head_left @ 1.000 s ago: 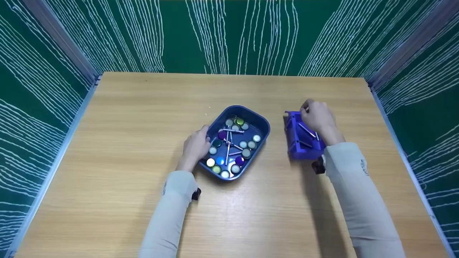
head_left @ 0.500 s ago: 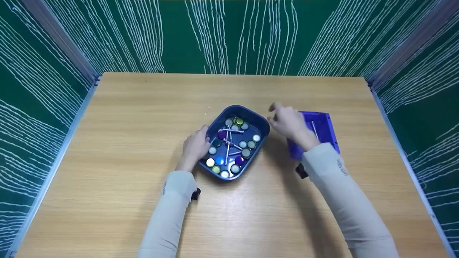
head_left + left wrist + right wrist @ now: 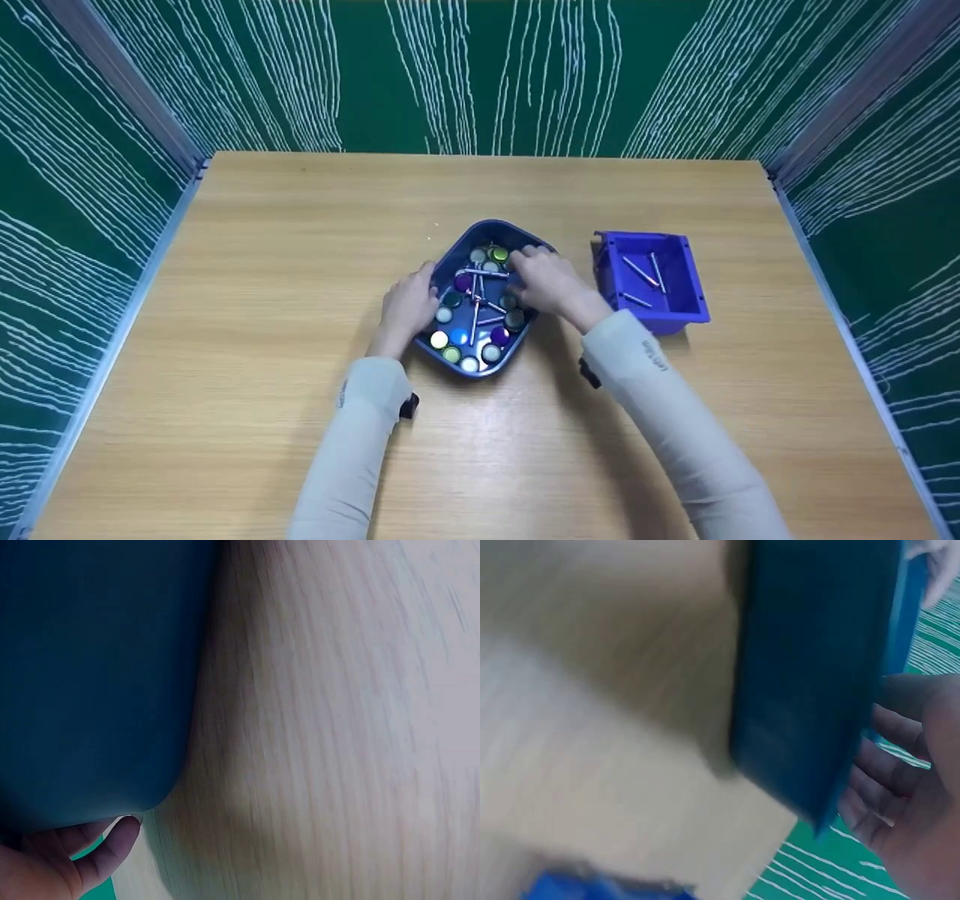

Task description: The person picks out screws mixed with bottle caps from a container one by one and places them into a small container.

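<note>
A dark blue tub (image 3: 491, 223) sits at the middle of the table, holding several round bottle caps (image 3: 499, 335) in different colours and several slim silver rods (image 3: 474, 322). My left hand (image 3: 409, 304) grips its left side; in the left wrist view a thumb and finger lie at the bottom of the tub wall (image 3: 97, 675). My right hand (image 3: 551, 281) reaches over the right rim into the tub with loosely bent fingers. The right wrist view shows those fingers (image 3: 889, 765) spread beside the tub's edge, with nothing seen between them. Its fingertips are partly hidden inside.
A purple-blue bin (image 3: 660, 322) stands to the right of the tub with a few silver rods (image 3: 639, 271) in it. Tiny pale specks lie on the wooden table (image 3: 300, 225) behind the tub. Green panels (image 3: 375, 75) with white lines enclose the back and sides.
My right hand has moved left from above the purple-blue bin into the dark blue tub, uncovering the rods in the bin. The left hand has stayed on the tub.
</note>
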### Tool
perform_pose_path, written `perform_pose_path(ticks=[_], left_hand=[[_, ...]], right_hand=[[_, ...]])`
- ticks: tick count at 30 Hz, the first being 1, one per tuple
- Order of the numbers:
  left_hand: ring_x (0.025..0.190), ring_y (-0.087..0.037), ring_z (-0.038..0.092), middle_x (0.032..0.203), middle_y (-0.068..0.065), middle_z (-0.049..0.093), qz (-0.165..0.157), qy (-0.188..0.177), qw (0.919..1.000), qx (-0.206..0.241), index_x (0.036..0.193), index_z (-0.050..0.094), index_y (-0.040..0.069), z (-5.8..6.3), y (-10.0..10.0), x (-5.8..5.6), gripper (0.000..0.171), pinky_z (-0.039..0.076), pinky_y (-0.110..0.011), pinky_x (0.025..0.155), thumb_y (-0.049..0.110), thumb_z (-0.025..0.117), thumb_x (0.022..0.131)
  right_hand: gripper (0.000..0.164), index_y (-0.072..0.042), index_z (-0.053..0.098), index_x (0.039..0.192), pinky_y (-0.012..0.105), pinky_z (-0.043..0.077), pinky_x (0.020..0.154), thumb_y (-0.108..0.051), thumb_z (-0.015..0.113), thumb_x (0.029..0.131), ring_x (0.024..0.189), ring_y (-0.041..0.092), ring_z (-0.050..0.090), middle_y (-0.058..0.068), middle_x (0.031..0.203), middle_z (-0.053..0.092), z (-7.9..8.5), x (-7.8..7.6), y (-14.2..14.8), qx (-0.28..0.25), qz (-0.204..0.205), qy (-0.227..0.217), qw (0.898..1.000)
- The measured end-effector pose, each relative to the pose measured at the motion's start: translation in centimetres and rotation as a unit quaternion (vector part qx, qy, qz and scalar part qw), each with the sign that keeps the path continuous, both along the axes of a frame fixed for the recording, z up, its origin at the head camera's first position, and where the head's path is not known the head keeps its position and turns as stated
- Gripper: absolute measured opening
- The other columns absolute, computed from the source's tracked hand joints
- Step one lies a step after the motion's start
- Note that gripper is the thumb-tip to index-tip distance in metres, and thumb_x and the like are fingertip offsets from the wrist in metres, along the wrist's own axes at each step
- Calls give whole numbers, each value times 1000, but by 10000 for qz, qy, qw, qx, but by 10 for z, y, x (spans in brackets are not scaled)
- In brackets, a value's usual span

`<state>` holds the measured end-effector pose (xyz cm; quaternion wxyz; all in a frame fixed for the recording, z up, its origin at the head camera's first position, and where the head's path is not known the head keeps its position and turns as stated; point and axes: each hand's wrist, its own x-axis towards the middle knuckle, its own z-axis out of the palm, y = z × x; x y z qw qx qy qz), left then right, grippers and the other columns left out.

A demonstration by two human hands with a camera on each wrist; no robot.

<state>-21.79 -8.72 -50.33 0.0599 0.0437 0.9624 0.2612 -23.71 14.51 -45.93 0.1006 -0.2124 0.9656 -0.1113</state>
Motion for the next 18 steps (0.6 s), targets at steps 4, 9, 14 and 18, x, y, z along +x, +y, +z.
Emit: perform_pose_path(ticks=[4,9,14,18], left_hand=[[108,-43,65,122,-20,67,25,-33,10000,44,135,53,12,0,0,-1,39,51,-58,87,14,54,96],[110,-43,65,124,-20,66,-4,-60,10000,46,137,52,12,1,1,-1,41,51,-57,89,14,54,96],[111,-42,64,126,-20,65,-3,-151,9999,55,139,51,12,2,0,-1,42,50,-57,91,15,54,97],[111,-42,64,126,-20,65,6,-166,9998,98,139,50,12,1,-1,-1,42,50,-57,91,15,54,97]], right_hand=[[55,-2,54,130,53,44,103,-38,68,91,120,40,54,21,128,56,-11,-1,-14,-26,-104,-159,9998],[73,-1,45,141,54,40,108,-53,62,92,130,40,47,22,138,49,-24,1,-29,-40,-464,-298,9985],[76,-3,39,146,54,36,113,-58,51,95,137,40,41,23,145,41,-32,2,-38,305,-708,-472,9959],[72,-5,41,144,54,35,114,-58,50,96,138,40,41,23,145,42,-36,2,-41,403,-806,-563,9943]])
